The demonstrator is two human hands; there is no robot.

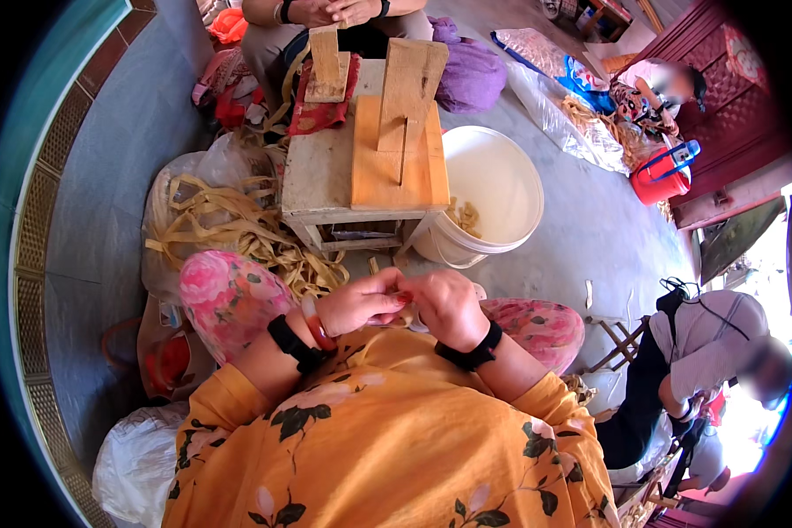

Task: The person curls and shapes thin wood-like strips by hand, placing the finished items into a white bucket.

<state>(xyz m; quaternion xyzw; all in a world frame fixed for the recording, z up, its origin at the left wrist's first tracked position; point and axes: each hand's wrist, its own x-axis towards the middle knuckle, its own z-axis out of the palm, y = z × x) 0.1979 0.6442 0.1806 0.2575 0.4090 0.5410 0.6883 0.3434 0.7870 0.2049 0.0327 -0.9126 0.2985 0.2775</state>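
Observation:
My left hand (361, 302) and my right hand (449, 308) meet in front of my lap, fingertips pinched together. Whatever lies between them is too small or hidden to make out. Just beyond stands a low worn bench (299, 189). On its near end rests a wooden base (374, 185) with an upright slotted board (409, 84). A white bucket (524, 198) beside the bench holds a few tan pieces (466, 216). Left of the bench, long tan strips (224, 211) lie in a loose heap on a plastic sheet, close to my left knee.
Across the bench sits another person (348, 11), near a second wooden stand (324, 66) on red cloth (343, 106). A purple bundle (468, 75) lies behind the bucket. Farther right are a red bucket (658, 183) and a bent-over person (713, 326). A white bag (141, 466) lies lower left.

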